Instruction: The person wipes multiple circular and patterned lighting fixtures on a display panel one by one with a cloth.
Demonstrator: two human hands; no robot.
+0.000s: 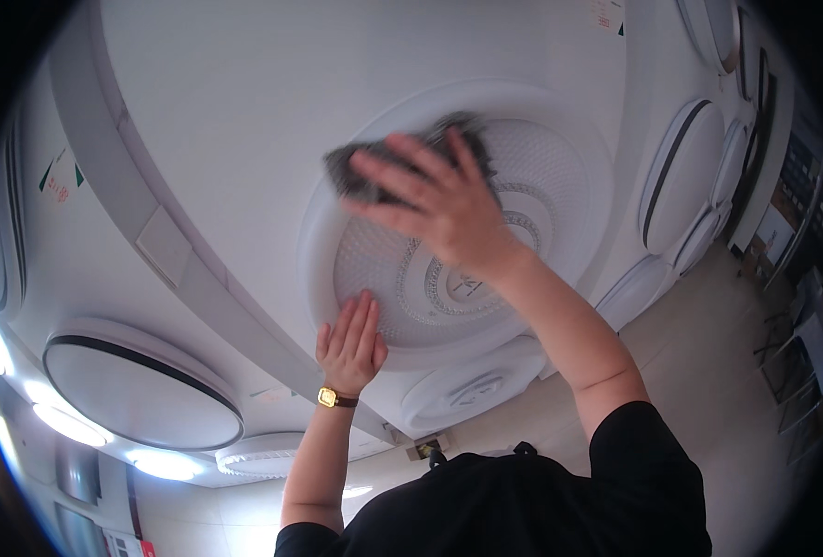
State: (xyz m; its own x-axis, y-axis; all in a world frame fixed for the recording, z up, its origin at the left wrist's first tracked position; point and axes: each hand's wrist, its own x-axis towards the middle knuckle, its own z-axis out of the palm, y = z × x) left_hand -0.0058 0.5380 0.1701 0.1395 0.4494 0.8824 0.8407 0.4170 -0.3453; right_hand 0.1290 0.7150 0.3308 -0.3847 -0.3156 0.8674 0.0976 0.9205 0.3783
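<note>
A round ceiling lamp [570,209] with a textured white cover and patterned rings is mounted on the white panel before me. My right hand [439,202] is spread over a dark grey cloth [370,170] at the lamp's upper left. Both hand and cloth are blurred. Part of the lamp is hidden behind this hand and forearm. Flat against the cover's lower left edge lies my left hand [353,344], fingers extended, holding nothing. A gold-coloured wristwatch [328,397] with a dark strap is on the left wrist.
Lower on the panel sits another white round lamp [477,390]. To the left is a black-banded lamp [147,390], near a blank wall plate [164,245]. More lamps [683,177] line the right side. Chairs [801,355] stand on the tiled floor [690,355] at far right.
</note>
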